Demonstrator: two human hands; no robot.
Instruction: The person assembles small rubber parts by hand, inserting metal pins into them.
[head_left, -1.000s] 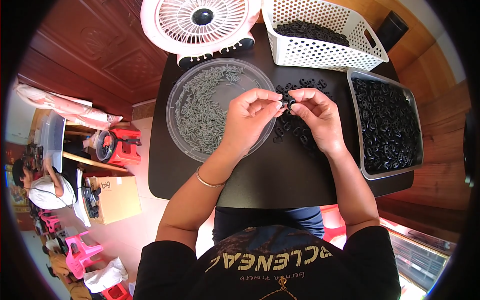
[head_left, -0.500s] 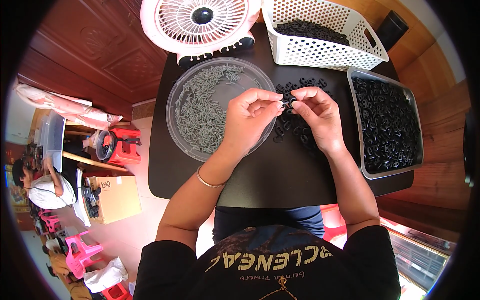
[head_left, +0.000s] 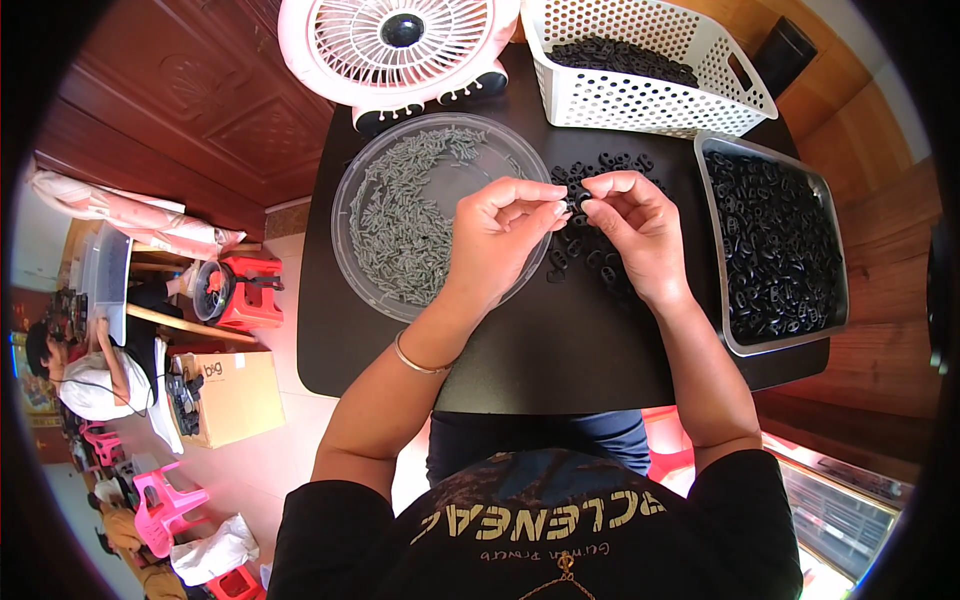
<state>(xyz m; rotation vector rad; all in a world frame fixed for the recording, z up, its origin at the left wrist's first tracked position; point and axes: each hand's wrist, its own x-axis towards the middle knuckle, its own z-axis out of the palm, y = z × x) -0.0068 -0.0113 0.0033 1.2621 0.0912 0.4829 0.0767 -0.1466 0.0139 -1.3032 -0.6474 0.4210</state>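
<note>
Over the dark table, my left hand (head_left: 497,232) and my right hand (head_left: 640,228) meet fingertip to fingertip, thumbs pressed to forefingers. Pinched between them is a small black plastic piece (head_left: 576,202), mostly covered by the fingers; whether anything sits in it is too small to tell. Behind and below the hands lies a loose pile of small black plastic pieces (head_left: 606,262), some showing two holes. To the left, partly behind my left hand, is a round clear tub (head_left: 345,262) holding many small grey-green, spring-like or screw-like pieces (head_left: 395,225).
A metal tray (head_left: 716,262) full of black pieces stands at the right. At the back are a white perforated basket (head_left: 640,115) with black pieces, a pink-and-white fan (head_left: 404,75) and a black cylinder (head_left: 784,55). Left on the floor are a cardboard box (head_left: 238,398), stools and a seated person.
My hands stay in nearly the same place. The fingertips have shifted slightly around the black piece, which shows less now.
</note>
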